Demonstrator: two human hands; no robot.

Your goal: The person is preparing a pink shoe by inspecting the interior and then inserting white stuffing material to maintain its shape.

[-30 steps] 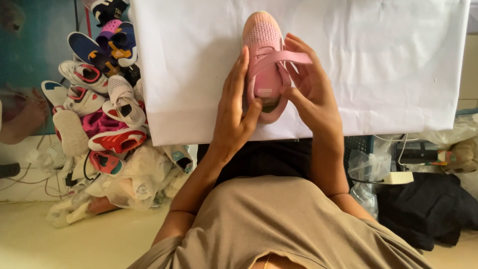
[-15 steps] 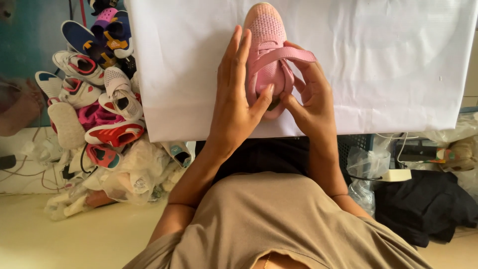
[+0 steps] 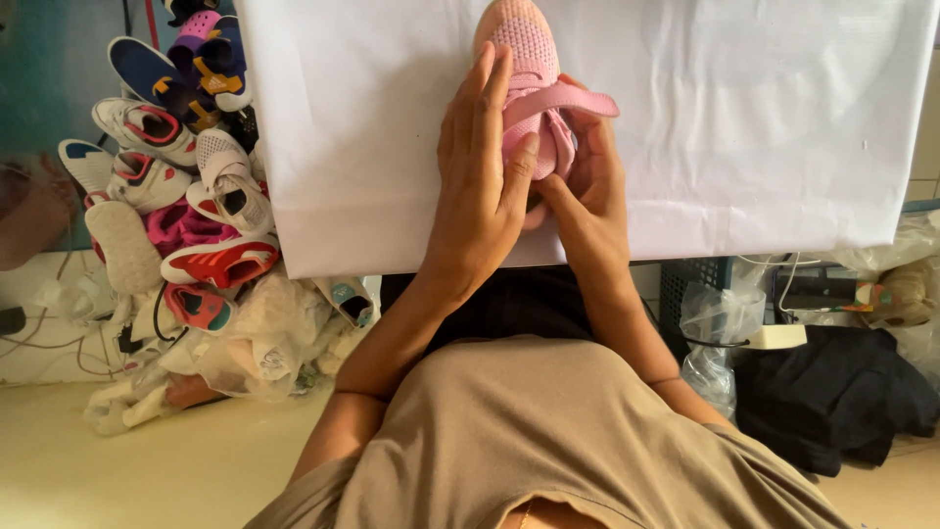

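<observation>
A small pink knit shoe (image 3: 521,59) with a pink strap lies toe-away on a white cloth-covered table (image 3: 783,118). My left hand (image 3: 480,186) rests flat along the shoe's left side, thumb pressed against its opening. My right hand (image 3: 583,191) grips the shoe's right side at the heel, fingers curled by the strap. Both hands hold the shoe together near the table's front edge.
A heap of small shoes (image 3: 166,186) in white, blue, red and pink is piled at the left beside the table. Plastic bags (image 3: 264,338) lie below the heap. A black cloth bundle (image 3: 842,392) and clear plastic bags sit at the right on the floor.
The left hand has slid further up along the shoe and now covers more of its side. The right hand's fingers have shifted near the strap. The view moved slightly closer.
</observation>
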